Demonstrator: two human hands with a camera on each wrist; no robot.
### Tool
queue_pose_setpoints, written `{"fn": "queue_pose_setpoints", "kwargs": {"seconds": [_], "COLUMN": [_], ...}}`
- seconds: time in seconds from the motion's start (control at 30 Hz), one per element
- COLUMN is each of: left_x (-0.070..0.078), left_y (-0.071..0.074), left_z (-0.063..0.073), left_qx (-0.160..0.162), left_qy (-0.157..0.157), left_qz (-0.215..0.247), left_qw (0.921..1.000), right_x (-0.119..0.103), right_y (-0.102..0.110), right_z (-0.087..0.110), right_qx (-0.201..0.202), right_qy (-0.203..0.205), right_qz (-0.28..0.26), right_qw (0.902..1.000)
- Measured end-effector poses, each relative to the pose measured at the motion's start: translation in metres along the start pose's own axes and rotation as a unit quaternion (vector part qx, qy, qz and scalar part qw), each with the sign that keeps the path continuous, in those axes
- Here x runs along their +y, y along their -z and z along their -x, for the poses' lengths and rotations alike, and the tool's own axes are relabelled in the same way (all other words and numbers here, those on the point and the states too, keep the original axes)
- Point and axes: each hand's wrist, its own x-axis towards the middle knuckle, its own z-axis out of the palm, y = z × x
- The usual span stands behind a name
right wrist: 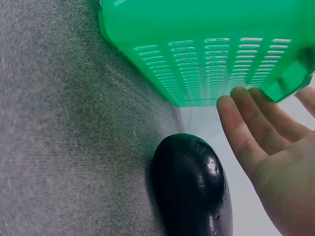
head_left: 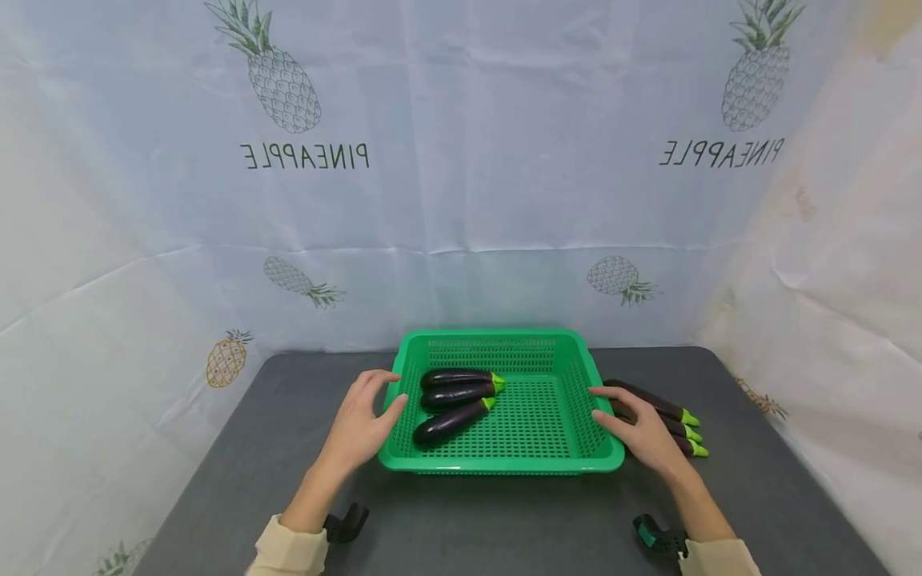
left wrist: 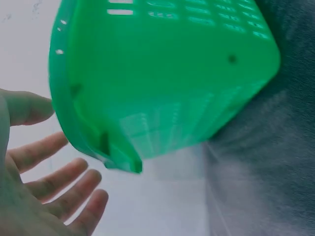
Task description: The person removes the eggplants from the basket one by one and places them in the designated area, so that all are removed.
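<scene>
A green plastic basket (head_left: 504, 465) with slotted walls stands on the dark table. Three eggplants (head_left: 448, 424) lie inside its left half, green stem ends pointing right. My left hand (head_left: 357, 424) is at the basket's left rim, thumb and fingers spread around the edge; in the left wrist view the thumb (left wrist: 30, 108) is right at the rim and the fingers are loosely extended. At the right rim is my right hand (head_left: 641, 430), its fingers (right wrist: 241, 128) extended under the edge beside the outer wall. Three more eggplants (head_left: 659, 402) lie on the table beside it, partly hidden by this hand.
The grey-black table (head_left: 497, 528) reaches back to a pale curtain (head_left: 504, 200) printed with pineapples, which also runs along both sides. Small dark devices (head_left: 348, 524) are worn at both wrists, below the cream sleeves (head_left: 291, 548).
</scene>
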Motion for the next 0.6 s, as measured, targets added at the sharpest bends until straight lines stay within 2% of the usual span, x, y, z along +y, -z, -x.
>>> {"fn": "queue_pose_setpoints", "kwargs": {"seconds": [0.2, 0.4, 0.6], "left_x": [0.017, 0.032, 0.041], "left_y": [-0.001, -0.009, -0.022], "left_z": [-0.008, -0.016, -0.024], "left_qx": [-0.007, -0.044, -0.091], "left_qy": [-0.026, -0.033, -0.039], "left_qz": [-0.002, -0.023, -0.078], "left_qw": [0.9996, 0.9982, 0.9920], "right_x": [-0.003, -0.005, -0.004], "right_y": [-0.001, -0.002, -0.002], "right_z": [0.001, 0.001, 0.001], "right_qx": [-0.003, -0.003, -0.002], "right_qy": [-0.008, -0.006, -0.003], "right_qz": [-0.010, -0.015, -0.007], "right_qw": [0.9999, 0.9999, 1.0000]}}
